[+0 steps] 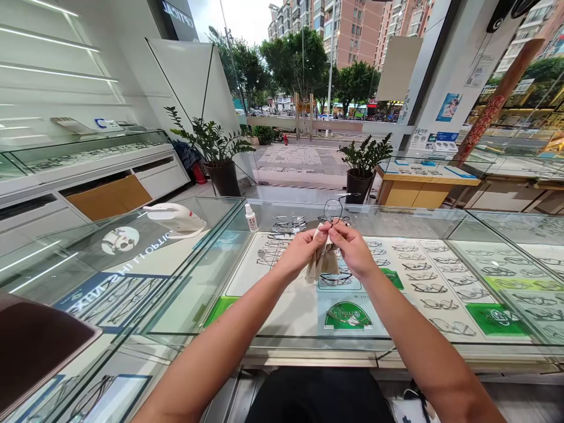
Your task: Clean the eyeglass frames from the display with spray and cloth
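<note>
Above the glass counter, my left hand (304, 249) pinches a beige cleaning cloth (324, 269), whose folds hang below the fingers. Close against it, my right hand (356, 251) is closed on a pair of eyeglasses (333, 201) with a thin dark frame. One round lens stands up above the fingertips. The other side of the glasses is hidden by my fingers and the cloth. Both sets of fingertips meet at the cloth's top edge. A small white spray bottle (251, 218) stands on the counter to the left of my hands.
The glass display counter (282, 335) holds rows of eyeglasses (429, 287) beneath its top. A white handheld device (175, 218) lies on the left counter. Nearer, a dark brown object (39, 346) juts in at left. Potted plants (224, 170) stand beyond by the glass front.
</note>
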A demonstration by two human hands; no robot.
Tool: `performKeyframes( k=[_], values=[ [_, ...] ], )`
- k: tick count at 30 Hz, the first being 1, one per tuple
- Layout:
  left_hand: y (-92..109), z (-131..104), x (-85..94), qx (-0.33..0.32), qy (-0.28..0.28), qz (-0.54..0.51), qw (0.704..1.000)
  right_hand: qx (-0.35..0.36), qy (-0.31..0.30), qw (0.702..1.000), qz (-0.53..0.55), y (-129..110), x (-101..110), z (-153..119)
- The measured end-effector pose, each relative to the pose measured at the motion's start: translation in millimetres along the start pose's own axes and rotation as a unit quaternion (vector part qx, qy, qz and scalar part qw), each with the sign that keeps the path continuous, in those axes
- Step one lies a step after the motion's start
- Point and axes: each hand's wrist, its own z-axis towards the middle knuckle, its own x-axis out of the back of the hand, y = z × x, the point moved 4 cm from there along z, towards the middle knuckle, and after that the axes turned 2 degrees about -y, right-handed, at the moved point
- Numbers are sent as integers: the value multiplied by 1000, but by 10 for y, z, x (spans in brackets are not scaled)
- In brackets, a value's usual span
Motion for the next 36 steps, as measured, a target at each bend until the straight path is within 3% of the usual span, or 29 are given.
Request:
performKeyframes(
  k=[10,18,29,36],
  values=[
    [-8,-38,-5,7,-40,-19,999,-56,40,995,75,-30,-33,-31],
    [-4,-55,32,-19,-19,28,999,-89,63,979,172,-4,-14,-17],
    [68,-29,43,-85,40,63,994,-36,41,993,109,26,12,7],
    [195,-67,22,-123,23,179,976,-81,108,983,128,27,57,21]
  ],
)
